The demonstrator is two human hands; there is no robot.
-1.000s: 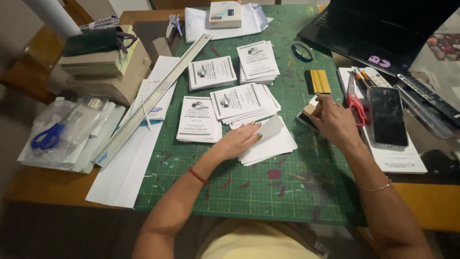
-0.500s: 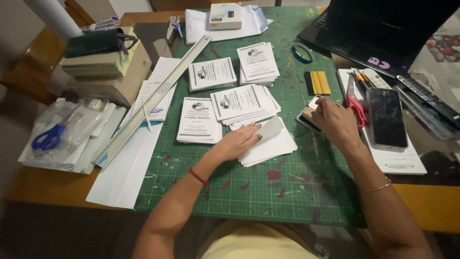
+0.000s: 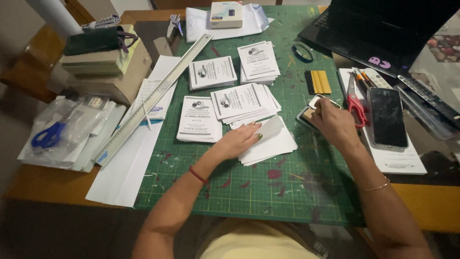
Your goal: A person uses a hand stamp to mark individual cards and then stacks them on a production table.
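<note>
Right grip: the right hand (image 3: 335, 123) is clenched, knuckles up, over a small flat pad with a pale rim (image 3: 314, 111) at the right middle of the green cutting mat (image 3: 268, 192); whatever the fingers pinch is hidden under the fist.
Left grip: the left hand (image 3: 239, 140) lies released and flat, fingers spread on a fanned stack of blank white cards (image 3: 270, 141) near the mat's centre, pinning them without grasping.
Change over the last second: almost none. Both hands sit where they did, the left only a touch flatter on the cards, the right settled on the pad.
What that means: the work reads as paused on a press at the pad, the blank cards waiting under the other palm.
Difference from the earlier frame: card piles, ruler and tools lie unmoved; the view is steady.
Printed cards: four piles (image 3: 239, 100) spread just beyond the left hand, toward the mat's far edge.
Mat's left edge: a long metal ruler (image 3: 153, 98) runs diagonally across it, over white paper.
Bench, right side: red-handled scissors (image 3: 355, 103) and a dark phone (image 3: 385, 117) rest on a white sheet just beside the right hand; a laptop (image 3: 383, 29) fills the far right corner.
Bench, left side: blue scissors (image 3: 48, 136) in clear plastic, near the front left.
</note>
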